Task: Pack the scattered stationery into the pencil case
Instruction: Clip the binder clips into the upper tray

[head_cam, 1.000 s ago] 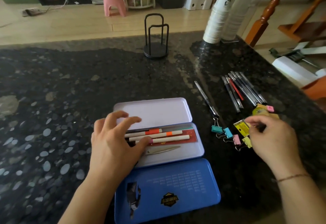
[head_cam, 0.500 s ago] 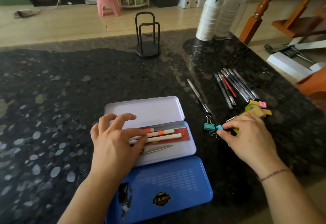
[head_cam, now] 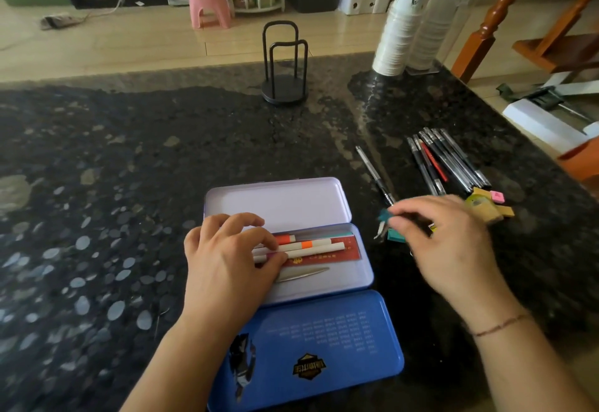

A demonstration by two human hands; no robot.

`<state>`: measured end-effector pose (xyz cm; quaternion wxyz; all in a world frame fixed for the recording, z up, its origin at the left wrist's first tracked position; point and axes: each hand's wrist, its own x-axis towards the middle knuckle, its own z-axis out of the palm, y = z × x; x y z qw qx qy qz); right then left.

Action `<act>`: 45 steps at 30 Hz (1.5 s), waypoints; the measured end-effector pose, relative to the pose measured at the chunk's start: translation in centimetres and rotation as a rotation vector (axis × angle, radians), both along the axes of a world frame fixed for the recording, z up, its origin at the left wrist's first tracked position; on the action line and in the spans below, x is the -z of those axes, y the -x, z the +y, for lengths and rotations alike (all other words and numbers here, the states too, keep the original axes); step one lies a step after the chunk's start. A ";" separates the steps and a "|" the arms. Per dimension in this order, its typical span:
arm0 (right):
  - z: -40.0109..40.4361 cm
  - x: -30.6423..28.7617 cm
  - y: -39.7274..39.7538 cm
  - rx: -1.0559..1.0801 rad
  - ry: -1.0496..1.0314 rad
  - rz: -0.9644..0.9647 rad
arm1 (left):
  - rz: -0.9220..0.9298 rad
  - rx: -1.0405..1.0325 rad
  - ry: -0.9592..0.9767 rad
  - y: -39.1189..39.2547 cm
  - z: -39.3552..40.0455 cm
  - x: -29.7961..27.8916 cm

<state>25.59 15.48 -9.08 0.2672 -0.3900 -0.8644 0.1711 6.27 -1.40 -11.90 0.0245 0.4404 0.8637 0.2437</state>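
The pencil case (head_cam: 346, 283) lies open on the dark stone counter, with a lilac upper tray (head_cam: 278, 204) and a blue lid (head_cam: 324, 346) toward me. Inside lie white markers (head_cam: 312, 246) with orange bands, a red card (head_cam: 345, 251) and a thin metal blade (head_cam: 301, 274). My left hand (head_cam: 227, 265) rests on the case's left end, fingertips touching the markers. My right hand (head_cam: 450, 249), blurred, pinches teal binder clips (head_cam: 394, 236) just right of the case. Several dark pens (head_cam: 450, 162) and one separate pen (head_cam: 374, 173) lie beyond it.
Small erasers and a yellow item (head_cam: 489, 205) sit right of my right hand. A black wire stand (head_cam: 284, 87) stands at the counter's far middle and stacked paper cups (head_cam: 402, 32) at the far right. The counter's right edge runs close to the pens.
My right hand has moved left from the erasers to the binder clips and now holds the teal ones nearer the case. My left hand has stayed on the markers.
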 end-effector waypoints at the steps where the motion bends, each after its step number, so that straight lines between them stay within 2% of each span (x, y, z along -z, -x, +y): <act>1: -0.5 0.2 0.7 -0.086 -0.019 -0.031 | -0.003 0.000 -0.004 0.0 0.0 0.0; 4: -1.8 1.4 2.2 -0.210 -0.120 -0.172 | -0.022 0.005 -0.017 -0.1 0.0 0.0; 9: -1.9 2.4 2.9 -0.154 -0.141 -0.213 | -0.041 0.015 -0.024 0.1 -0.2 0.0; 19: -2.6 1.9 2.8 -0.043 0.055 -0.174 | -0.063 0.045 0.029 0.0 -0.3 -0.6; 25: -3.0 1.6 2.9 -0.025 0.058 -0.258 | -0.054 0.026 0.032 -0.3 0.0 -0.7; 31: -2.9 1.5 3.3 0.028 0.063 -0.249 | -0.049 0.025 0.036 -0.4 0.2 -0.6; 36: 0.9 -1.1 -1.2 0.235 0.156 -0.192 | -0.035 0.024 0.043 -0.4 0.2 -0.6; 41: 1.7 -1.3 -4.9 0.240 0.308 -0.618 | -0.029 0.024 0.045 -0.7 0.5 -0.6; 45: 1.2 -0.9 -5.3 0.217 0.295 -0.639 | -0.019 0.010 0.057 -0.9 0.7 -0.7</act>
